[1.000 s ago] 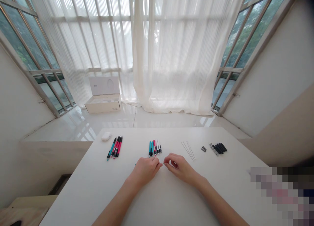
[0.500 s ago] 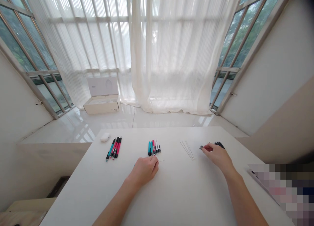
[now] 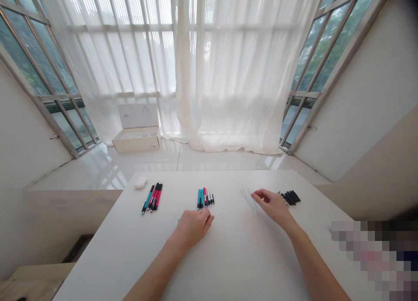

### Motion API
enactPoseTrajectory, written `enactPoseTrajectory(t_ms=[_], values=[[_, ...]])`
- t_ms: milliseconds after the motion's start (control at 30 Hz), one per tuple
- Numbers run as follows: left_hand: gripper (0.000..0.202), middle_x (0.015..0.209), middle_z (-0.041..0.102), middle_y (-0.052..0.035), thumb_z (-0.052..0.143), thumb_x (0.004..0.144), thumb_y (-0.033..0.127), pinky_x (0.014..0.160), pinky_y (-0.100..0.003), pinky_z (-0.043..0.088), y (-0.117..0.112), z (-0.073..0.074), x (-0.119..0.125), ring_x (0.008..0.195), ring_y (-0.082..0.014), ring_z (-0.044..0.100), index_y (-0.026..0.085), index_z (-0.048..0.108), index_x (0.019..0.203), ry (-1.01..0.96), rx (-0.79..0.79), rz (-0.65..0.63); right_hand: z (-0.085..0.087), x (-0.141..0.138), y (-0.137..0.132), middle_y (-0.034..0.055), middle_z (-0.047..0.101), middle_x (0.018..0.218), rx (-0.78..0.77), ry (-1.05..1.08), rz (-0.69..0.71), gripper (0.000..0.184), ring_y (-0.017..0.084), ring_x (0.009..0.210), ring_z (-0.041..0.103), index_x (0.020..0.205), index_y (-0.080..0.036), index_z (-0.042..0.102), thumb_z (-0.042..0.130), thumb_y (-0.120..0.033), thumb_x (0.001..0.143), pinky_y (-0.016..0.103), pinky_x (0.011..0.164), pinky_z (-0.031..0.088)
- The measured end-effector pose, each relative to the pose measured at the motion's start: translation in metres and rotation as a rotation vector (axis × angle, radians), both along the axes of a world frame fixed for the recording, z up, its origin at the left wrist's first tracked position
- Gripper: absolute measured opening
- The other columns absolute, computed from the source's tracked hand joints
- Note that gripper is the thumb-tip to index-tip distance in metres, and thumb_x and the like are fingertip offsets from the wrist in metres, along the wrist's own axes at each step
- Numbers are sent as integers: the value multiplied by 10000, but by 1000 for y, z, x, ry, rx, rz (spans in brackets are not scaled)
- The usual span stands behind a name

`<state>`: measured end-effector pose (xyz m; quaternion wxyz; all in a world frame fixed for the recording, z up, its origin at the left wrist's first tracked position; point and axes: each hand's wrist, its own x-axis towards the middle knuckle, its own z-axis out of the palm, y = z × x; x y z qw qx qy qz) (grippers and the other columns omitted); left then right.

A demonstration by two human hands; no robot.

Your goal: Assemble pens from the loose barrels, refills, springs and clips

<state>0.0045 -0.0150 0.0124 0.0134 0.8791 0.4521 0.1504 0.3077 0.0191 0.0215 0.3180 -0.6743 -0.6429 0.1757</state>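
A thin pale rod (image 3: 218, 214) is poking out nearly level from the thumb side of the left hand (image 3: 195, 225), while a small teal tip (image 3: 178, 220) is showing at that hand's other side; I'm not seeing whether they join. More thin rods (image 3: 249, 201) are lying flat and slantwise, loosely side by side, just under the right hand's (image 3: 271, 206) fingertips.

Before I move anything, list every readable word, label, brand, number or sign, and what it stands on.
No text can be read.
White cardboard box, front wall: small dark marks, too small to read.
Its raised white lid: small grey mark, too small to read, and a faint arched outline.
Slim teal, pink and black pens: no lettering can be made out.
Slim teal, pink and white pens: the same.
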Motion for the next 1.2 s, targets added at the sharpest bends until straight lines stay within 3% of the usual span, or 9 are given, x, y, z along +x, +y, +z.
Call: enactPoseTrajectory(t_ms=[133,267,433,633,800,967,1033,1100,1200], values=[[250,733,669,-21,369,974,324,533,-228,359,-1,0,1,619,-170,629,189,517,823,-15,1,2,-1,-56,-13,23,648,772,-137,221,430,332,135,630,512,923,-198,676,554,-484,808,252,584,416],[284,736,664,-29,351,980,349,534,-228,369,-1,1,0,629,-174,630,187,517,816,-8,12,-13,-11,-88,-22,-7,589,670,-210,299,551,280,109,567,435,852,-192,689,581,-446,807,234,537,367],[289,758,662,-27,307,990,322,536,-228,389,-1,3,0,630,-169,625,191,519,842,-7,18,-35,-17,-79,-15,-25,503,583,-168,344,464,264,100,535,387,784,-177,693,604,-425,789,231,501,323],[276,735,651,-30,307,985,291,545,-223,411,-2,5,2,612,-157,617,184,512,835,-10,30,-40,-7,-71,-13,-24,528,596,-128,503,350,309,96,536,398,796,-174,673,632,-478,764,227,490,308],[265,713,643,-19,312,983,286,537,-233,415,-5,1,6,617,-165,623,192,492,812,-53,19,-78,-12,-99,-22,1,583,669,-127,618,451,385,105,569,442,741,-175,633,597,-557,774,229,506,336],[227,732,640,-13,334,973,282,554,-239,429,-6,1,8,620,-155,608,194,503,849,-107,-11,-105,-12,-111,-26,-60,439,529,-127,661,494,424,86,472,379,782,-179,585,526,-597,815,226,478,307],[209,784,640,-19,325,973,266,595,-247,451,-6,4,7,672,-154,609,197,509,902,-191,-24,-128,-7,-101,-22,-43,490,563,-82,667,423,431,84,447,374,814,-178,563,479,-601,838,233,466,308],[199,853,634,-36,310,962,211,660,-265,473,-5,7,4,746,-160,606,195,508,964,-287,-20,-150,-2,-82,-16,2,577,642,24,574,258,423,97,459,411,840,-179,552,452,-590,849,244,475,331],[243,886,606,-61,299,907,110,732,-313,487,-3,9,-1,817,-183,585,180,495,1033,-376,14,-171,-1,-46,-5,42,640,691,181,219,-47,368,146,543,516,856,-186,581,450,-530,853,274,562,390]])
